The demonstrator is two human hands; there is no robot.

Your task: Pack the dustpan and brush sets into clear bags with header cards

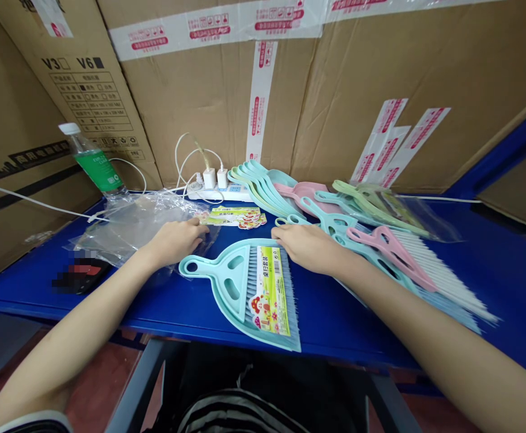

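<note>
A light-blue dustpan point(220, 304) lies flat in front of me, its handle pointing left. Nested in it is a matching hand brush point(233, 282), with a yellow-green printed card point(272, 288) over its bristles. My right hand point(303, 243) is closed at the dustpan's upper right corner, fingertips on the rim. On the left, my left hand point(177, 240) has its fingers bent together over the edge of the clear plastic bags point(127, 225), pinching a bag. Just beyond its fingertips lies a pile of printed cards point(233, 216).
Stacked dustpans point(263, 186) and several brushes point(389, 252) lie at the back and right. Behind the cards sits a power strip point(233, 192) with chargers. A bottle point(95, 162) and a phone point(86, 273) are at left. Cardboard boxes point(218, 102) wall the blue table point(330, 328).
</note>
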